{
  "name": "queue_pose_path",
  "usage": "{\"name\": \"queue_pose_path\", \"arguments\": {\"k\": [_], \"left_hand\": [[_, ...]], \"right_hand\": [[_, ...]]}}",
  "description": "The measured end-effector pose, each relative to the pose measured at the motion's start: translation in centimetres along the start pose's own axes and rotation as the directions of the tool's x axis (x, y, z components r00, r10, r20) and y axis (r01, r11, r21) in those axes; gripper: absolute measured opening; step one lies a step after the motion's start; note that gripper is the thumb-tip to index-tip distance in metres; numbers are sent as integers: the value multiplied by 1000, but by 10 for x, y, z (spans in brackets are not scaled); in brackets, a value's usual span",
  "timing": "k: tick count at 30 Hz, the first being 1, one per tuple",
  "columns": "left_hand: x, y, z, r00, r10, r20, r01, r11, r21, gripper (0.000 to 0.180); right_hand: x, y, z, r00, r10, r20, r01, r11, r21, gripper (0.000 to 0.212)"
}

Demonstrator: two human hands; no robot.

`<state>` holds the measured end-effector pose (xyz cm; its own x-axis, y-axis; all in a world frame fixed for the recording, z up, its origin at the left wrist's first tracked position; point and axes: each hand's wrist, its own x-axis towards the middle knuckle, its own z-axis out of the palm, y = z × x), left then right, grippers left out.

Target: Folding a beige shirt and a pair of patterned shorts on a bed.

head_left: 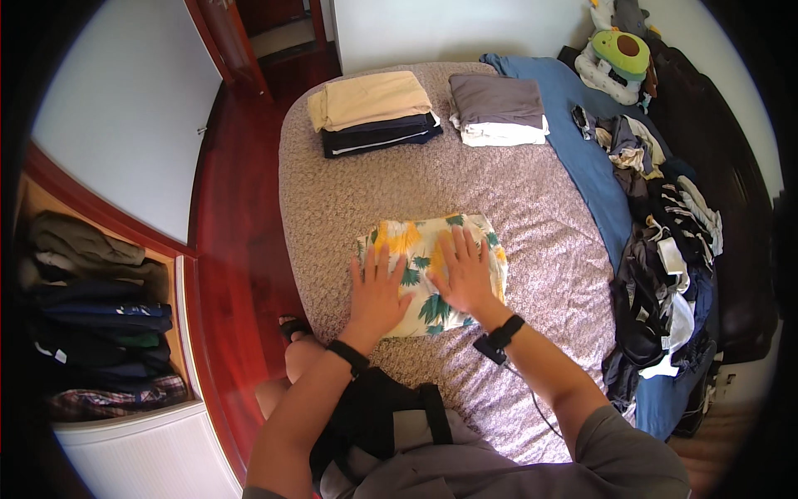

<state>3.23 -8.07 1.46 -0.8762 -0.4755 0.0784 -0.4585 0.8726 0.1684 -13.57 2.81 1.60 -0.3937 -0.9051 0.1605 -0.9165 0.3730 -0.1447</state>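
A folded garment (435, 306) in white cloth, printed with yellow flowers and green leaves, lies flat on the bed in front of me. My left hand (378, 287) rests palm down on its left part, fingers spread. On the right part lies my right hand (465, 270), also flat with the fingers apart. Neither hand grips the cloth. Both wrists wear black bands, and a small black device with a cable hangs by the right one.
Beyond the garment stand two folded stacks: beige over dark clothes (374, 100), and grey over white ones (497, 104). A jumbled clothes pile (657, 291) covers the blue sheet (573, 141) at right. Open shelving with clothes (100, 312) stands left, across the red wooden floor (237, 249).
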Motion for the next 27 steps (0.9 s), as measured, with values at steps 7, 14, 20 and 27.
{"name": "queue_pose_path", "arguments": {"k": [7, 14, 20, 27], "left_hand": [[-21, 4, 9, 968, -119, 219, 123, 992, -2, 75], [-47, -7, 35, 827, -536, 169, 544, 689, -479, 86], [-51, -25, 52, 642, -700, 313, 657, 292, -695, 84], [-40, -23, 25, 576, -513, 636, 614, -243, -751, 71]], "right_hand": [[-40, 0, 25, 1000, 10, 24, -12, 995, 100, 67], [-90, -27, 14, 1000, -15, -13, 17, 977, 212, 66], [-116, -38, 11, 997, 48, -67, -20, 931, 365, 65], [-92, -41, 7, 975, 183, -128, -49, 736, 676, 63]]}}
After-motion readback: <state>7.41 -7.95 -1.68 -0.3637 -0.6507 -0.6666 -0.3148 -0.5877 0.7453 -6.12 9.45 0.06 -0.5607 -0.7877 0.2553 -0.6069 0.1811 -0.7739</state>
